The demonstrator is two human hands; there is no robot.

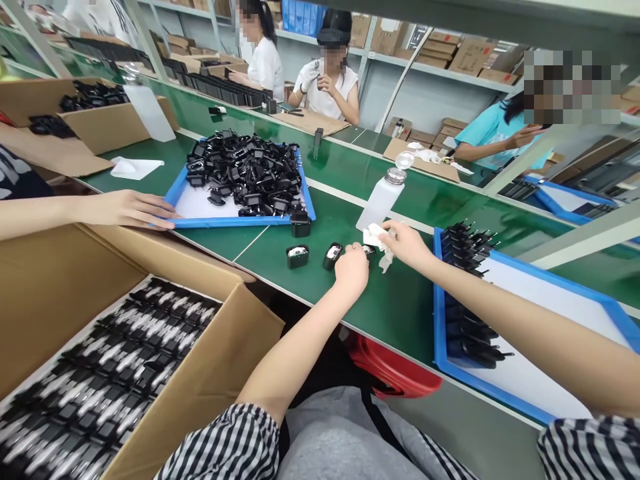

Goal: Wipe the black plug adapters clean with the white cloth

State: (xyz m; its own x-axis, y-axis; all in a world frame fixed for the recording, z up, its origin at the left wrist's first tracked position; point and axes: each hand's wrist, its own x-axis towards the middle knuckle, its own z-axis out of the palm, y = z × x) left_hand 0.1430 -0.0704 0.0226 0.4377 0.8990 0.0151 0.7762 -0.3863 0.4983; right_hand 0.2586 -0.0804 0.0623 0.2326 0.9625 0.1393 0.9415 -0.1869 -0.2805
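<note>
My left hand (351,269) is closed around a small black charger plug (369,251) on the green table (280,257). My right hand (407,243) pinches a white cloth (376,238) and presses it against that plug. Two more black plugs (298,256) (333,255) lie just left of my left hand. Another plug (301,223) stands by the corner of the blue tray (241,221), which is heaped with black plugs. A white dispenser bottle (383,195) stands right behind my hands.
A second blue tray (550,347) on my right holds a row of finished plugs (465,247). An open cardboard box (200,393) of packed plugs sits at lower left. Another person's hand (127,209) rests by the left tray. Several people work across the table.
</note>
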